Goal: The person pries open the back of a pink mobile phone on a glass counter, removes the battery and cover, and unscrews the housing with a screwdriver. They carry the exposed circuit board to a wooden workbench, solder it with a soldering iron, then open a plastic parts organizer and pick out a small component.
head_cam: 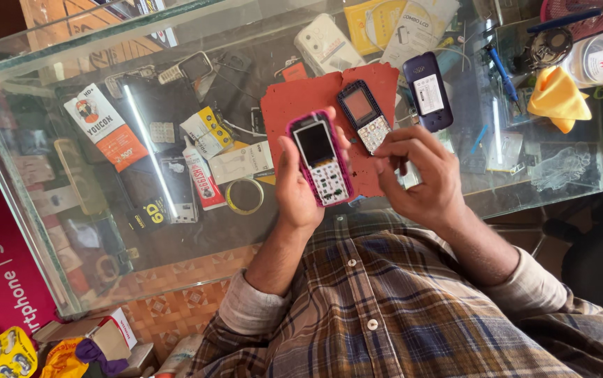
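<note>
A clear glass-topped display counter (50, 105) is filling most of the frame. A flat red rubber mat (294, 105) is lying at its upper middle, and a dark keypad phone front with a reddish screen (363, 115) is resting on the mat. A dark blue phone back with a white label (427, 91) is lying just right of the mat. A crumpled yellow cloth (559, 98) is sitting at the upper right, near a blue-handled screwdriver (503, 73).

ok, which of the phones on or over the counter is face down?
The dark blue phone, beside the red mat: its back with a white label faces up. The pink phone in the left hand and the black one show keypads.
</note>
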